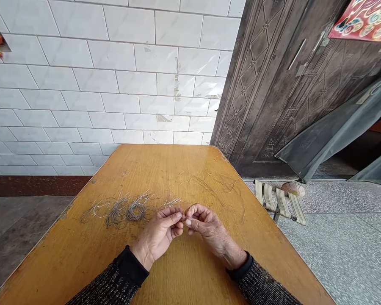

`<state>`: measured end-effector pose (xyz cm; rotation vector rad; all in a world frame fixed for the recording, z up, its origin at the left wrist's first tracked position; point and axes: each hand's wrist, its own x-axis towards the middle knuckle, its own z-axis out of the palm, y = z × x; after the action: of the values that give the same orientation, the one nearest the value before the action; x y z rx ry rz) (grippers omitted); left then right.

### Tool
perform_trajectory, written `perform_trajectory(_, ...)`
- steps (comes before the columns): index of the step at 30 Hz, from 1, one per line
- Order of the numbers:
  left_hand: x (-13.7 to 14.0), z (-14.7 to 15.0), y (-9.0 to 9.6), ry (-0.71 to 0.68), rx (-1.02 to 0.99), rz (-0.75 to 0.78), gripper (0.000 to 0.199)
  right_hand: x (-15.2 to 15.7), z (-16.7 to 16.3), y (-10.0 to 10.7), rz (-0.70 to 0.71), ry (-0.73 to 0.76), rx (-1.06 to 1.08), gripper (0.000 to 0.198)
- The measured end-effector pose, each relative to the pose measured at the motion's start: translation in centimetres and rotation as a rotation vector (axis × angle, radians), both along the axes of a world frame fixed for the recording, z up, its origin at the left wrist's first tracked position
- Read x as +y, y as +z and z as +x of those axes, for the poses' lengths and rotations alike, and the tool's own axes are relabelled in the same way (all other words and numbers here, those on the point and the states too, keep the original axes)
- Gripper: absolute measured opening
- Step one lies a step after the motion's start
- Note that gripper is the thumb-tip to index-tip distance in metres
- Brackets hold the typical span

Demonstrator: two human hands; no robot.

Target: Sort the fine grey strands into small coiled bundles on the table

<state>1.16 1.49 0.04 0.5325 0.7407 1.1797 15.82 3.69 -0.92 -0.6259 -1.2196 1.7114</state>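
Observation:
My left hand (160,233) and my right hand (211,231) meet above the wooden table (184,275), fingertips almost touching. Both are closed in a pinch on a thin wire (184,219), of which only a tiny bit shows between the thumbs and forefingers. Just left of my left hand lie coiled bundles of grey wire (136,211), with loose ends sticking up at the back. Beyond my right hand, long thin brownish strands (206,183) spread in loose curves over the tabletop.
A white tiled wall (127,80) stands behind the table's far edge. To the right are a dark carved door (266,84) and a grey-green curtain (336,131). A folding stool with striped straps (281,201) stands on the speckled floor by the table's right side.

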Motion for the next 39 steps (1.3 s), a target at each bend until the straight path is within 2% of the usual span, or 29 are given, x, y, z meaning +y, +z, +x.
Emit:
perform_trajectory(3,-0.1,0.0,0.3,-0.013,-0.006,-0.007,0.016,-0.1,-0.1,0.0,-0.016,-0.034,0.015,0.023)
perform_trajectory(10,-0.1,-0.1,0.3,-0.016,0.002,0.012,0.014,0.1,-0.1,-0.3,-0.096,-0.008,0.08,0.023)
perform_trajectory(17,-0.1,-0.1,0.1,-0.024,0.099,0.062,0.016,0.4,0.7,0.0,-0.127,0.039,0.021,0.024)
perform_trajectory(22,-0.1,-0.4,0.4,-0.077,0.096,0.095,0.017,0.4,0.8,0.0,-0.151,-0.011,0.043,0.024)
perform_trajectory(29,0.1,-0.9,0.4,-0.159,0.07,0.115,0.022,0.3,0.7,0.2,-0.172,0.0,0.072,0.024)
perform_trajectory(34,0.2,-0.9,0.0,-0.163,0.066,0.116,0.018,0.3,0.6,0.2,-0.182,0.014,0.06,0.026)
perform_trajectory(39,0.3,-0.8,0.0,-0.095,0.092,0.103,0.015,0.3,0.5,-0.2,-0.165,0.03,0.067,0.025)
